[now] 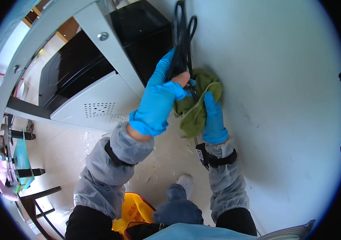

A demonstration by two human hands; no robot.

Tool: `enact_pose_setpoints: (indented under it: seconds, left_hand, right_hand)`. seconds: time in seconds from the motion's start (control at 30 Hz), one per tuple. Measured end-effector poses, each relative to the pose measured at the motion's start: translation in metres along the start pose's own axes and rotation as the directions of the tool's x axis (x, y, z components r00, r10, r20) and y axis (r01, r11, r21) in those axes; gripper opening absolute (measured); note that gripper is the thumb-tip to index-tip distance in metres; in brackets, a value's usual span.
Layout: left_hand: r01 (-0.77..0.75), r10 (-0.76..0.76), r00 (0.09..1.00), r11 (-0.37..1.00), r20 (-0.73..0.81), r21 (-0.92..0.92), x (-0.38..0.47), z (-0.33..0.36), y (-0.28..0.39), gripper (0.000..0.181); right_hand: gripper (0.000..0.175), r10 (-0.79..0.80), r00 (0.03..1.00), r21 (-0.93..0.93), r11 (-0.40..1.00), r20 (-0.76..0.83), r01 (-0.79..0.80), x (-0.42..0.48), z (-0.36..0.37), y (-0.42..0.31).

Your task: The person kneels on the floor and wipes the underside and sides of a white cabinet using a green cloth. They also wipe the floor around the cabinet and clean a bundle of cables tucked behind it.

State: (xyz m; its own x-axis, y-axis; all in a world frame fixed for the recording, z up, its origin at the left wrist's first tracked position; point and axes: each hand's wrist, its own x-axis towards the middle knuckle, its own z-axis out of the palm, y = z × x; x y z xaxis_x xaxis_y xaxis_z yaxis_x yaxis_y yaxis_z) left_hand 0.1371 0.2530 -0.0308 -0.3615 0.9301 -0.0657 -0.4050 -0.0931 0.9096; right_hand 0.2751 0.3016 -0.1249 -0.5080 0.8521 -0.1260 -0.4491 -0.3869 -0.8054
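My left hand (155, 103), in a blue glove torn open at the thumb, grips a bundle of looped black cable (179, 57). Close by on the right, my right hand (214, 121) has a green cloth (193, 121) in its grasp. The cloth is folded around a strand of the cable below the bundle. Most of the fingers of my right hand are hidden behind the cloth. Both forearms wear translucent sleeve covers with black bands, and a small black device (202, 154) sits at the right wrist.
A white wall (278, 90) rises close on the right. At left stands a grey metal frame with a perforated panel (98, 105), beside glossy black cabinets or cases (142, 27). Below are the pale floor (68, 150), my shoe (185, 183) and yellow fabric (134, 207). Dark furniture legs (29, 173) show far left.
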Motion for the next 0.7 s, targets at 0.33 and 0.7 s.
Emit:
enact_pose_setpoints:
  seconds: [0.33, 0.7]
  left_hand:
    - [-0.51, 0.49, 0.859, 0.845, 0.149, 0.161, -0.047, -0.023, 0.049, 0.089]
    - [-0.507, 0.482, 0.852, 0.666, 0.202, 0.547, -0.069, -0.1, 0.124, 0.036]
  right_hand:
    - [0.035, -0.331, 0.885, 0.118, 0.944, 0.329, 0.309, 0.055, 0.121, -0.046]
    - [0.026, -0.493, 0.849, 0.109, 0.87, 0.189, 0.48, 0.092, 0.131, -0.056]
